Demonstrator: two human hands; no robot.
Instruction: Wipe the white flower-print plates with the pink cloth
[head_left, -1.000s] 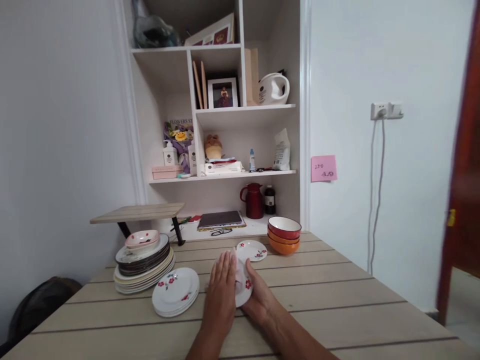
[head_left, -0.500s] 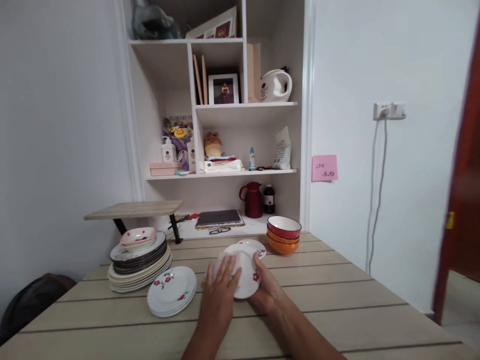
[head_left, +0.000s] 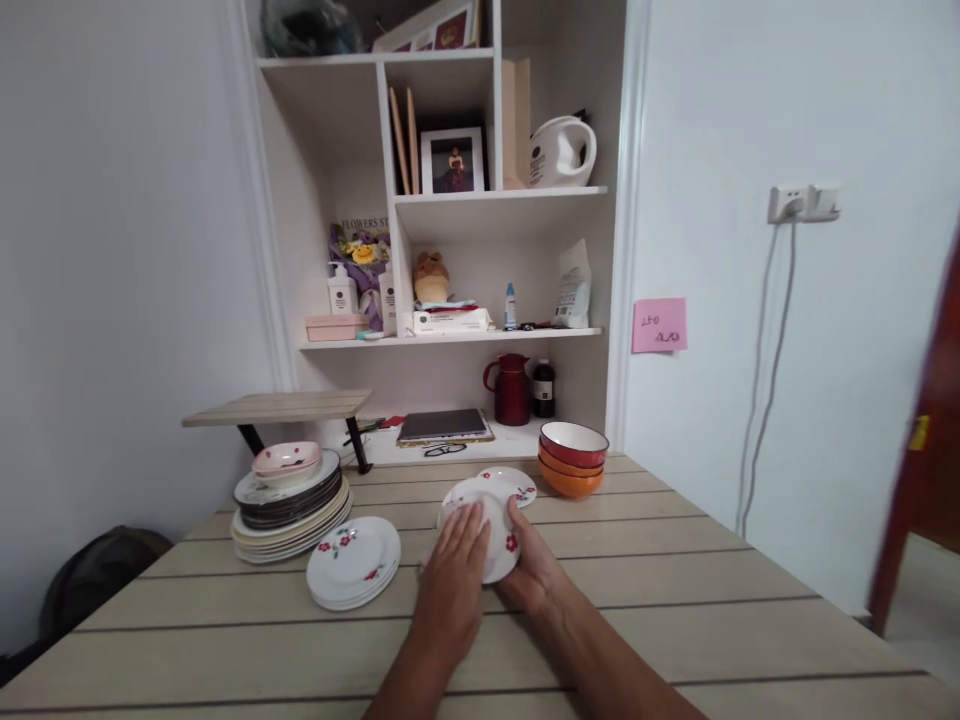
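My right hand grips the right edge of a white plate with red flowers, thumb on top and fingers beneath. My left hand lies over the plate's left part, fingers stretched side by side; a bit of something pale shows near its fingertips, and whether the palm presses a cloth is hidden. Behind the held plate, another flowered plate rests on the table. To the left sits a short stack of similar flowered plates.
At the table's back left stands a tall plate stack topped by pink-rimmed bowls, near a small raised wooden shelf. Red and orange bowls are stacked at the back right. A white shelf unit stands behind.
My left hand has slid a little to the right across the plate, covering more of its middle. The whole view has shifted slightly with the camera.
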